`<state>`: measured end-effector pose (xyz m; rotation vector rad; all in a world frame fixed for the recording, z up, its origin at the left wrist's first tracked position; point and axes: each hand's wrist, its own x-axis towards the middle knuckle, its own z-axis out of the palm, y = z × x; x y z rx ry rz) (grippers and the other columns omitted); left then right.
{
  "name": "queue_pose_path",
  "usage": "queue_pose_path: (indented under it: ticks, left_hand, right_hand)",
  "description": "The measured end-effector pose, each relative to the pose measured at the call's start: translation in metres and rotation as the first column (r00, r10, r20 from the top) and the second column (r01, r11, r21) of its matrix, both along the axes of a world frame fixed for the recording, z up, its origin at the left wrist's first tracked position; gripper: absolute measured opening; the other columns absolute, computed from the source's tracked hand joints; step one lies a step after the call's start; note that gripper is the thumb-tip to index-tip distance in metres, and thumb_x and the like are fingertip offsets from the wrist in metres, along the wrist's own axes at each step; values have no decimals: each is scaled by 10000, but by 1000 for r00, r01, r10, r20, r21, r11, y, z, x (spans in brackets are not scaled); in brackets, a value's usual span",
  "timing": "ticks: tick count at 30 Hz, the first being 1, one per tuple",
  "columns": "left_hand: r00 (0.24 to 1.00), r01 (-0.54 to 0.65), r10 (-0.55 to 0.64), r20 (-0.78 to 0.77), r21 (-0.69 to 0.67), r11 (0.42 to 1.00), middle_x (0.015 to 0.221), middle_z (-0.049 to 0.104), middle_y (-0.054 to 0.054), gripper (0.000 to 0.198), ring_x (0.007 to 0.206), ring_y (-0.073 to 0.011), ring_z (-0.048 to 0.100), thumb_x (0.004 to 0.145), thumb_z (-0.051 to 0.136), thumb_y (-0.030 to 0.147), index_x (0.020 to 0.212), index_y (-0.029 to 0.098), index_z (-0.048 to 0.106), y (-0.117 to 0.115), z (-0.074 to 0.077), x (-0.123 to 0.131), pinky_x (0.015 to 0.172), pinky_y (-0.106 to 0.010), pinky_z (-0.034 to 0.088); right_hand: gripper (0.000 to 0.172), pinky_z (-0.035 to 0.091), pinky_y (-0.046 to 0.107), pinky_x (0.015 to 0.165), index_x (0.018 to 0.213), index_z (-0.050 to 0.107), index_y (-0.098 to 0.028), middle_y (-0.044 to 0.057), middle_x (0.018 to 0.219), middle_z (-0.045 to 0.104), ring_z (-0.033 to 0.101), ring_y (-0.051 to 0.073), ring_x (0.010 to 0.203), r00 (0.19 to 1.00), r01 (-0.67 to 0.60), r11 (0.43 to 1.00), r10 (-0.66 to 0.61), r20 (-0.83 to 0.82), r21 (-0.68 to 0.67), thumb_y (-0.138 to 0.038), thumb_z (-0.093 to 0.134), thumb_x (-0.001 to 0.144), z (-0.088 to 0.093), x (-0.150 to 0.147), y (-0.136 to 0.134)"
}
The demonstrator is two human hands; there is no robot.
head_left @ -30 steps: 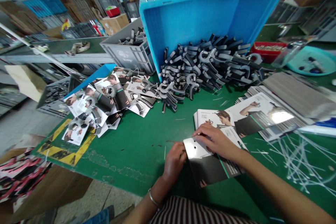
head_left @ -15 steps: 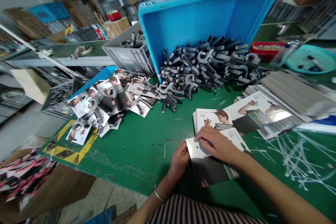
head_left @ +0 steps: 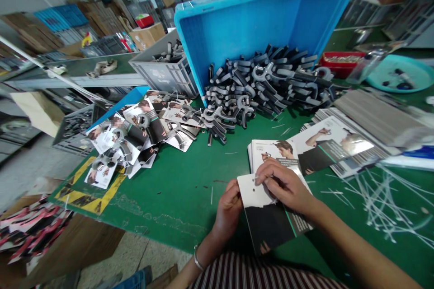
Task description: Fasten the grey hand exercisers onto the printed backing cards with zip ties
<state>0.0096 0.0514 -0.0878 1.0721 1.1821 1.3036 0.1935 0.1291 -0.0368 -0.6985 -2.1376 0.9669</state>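
Observation:
My left hand (head_left: 228, 211) pinches the left edge of a printed packaging card (head_left: 271, 226), white at the top and dark below, with small holes near its upper corner. Over the card's top, my right hand (head_left: 285, 186) has its fingers curled together beside those holes. Whatever lies between its fingertips is too small to name. Just behind is a stack of similar cards (head_left: 266, 150), partly covered by my right hand. White cable ties (head_left: 379, 207) lie scattered to the right on the green table (head_left: 176, 198).
A tipped blue crate (head_left: 244, 27) spills grey-and-black hand grips (head_left: 233, 95) onto the table. At the left lies a pile of cards with hand grips on them (head_left: 125, 140). More card stacks (head_left: 369, 117), a red tray (head_left: 342, 64) and a turquoise basin (head_left: 400, 72) stand right.
The card has tilted up slightly towards me, and its left edge has shifted a little left. My right fingers have drawn back to the right and curled beside the holes.

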Motion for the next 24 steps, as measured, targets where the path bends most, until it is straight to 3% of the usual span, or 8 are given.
queue_pose_path:
  ticks: [7,14,20,24]
  left_hand:
    - [992,39,-37,-120,18,999,1080,653,-74,168,1002,-218,601,819,646,219,941,216,761,3,-2,-1,895,-301,479]
    - [997,-72,70,-20,-78,994,922,685,-49,224,880,-197,616,771,673,258,967,172,740,6,-7,-1,832,-307,499]
    - [1000,28,-25,16,-172,985,996,716,-65,263,925,-222,642,713,728,290,945,170,752,11,-1,-4,891,-349,500]
    - [998,55,-56,-7,-142,988,1045,710,-59,232,963,-219,638,742,705,265,954,184,756,10,5,-6,903,-332,492]
  right_hand:
    - [172,377,469,999,989,588,-206,62,959,613,561,201,967,999,7,997,-10,42,81,-134,438,945,-7,-5,-2]
    - [157,398,429,970,1035,585,-191,84,999,604,529,219,996,988,-39,993,22,153,111,-138,480,931,-12,-6,-7]
    - [157,401,421,969,1046,583,-193,87,1007,596,520,226,1006,982,-28,995,10,188,93,-143,487,933,-15,-7,-7]
    - [148,404,420,970,1033,578,-194,83,1007,595,529,218,1004,990,-7,995,-7,140,98,-131,495,927,-16,-6,-6]
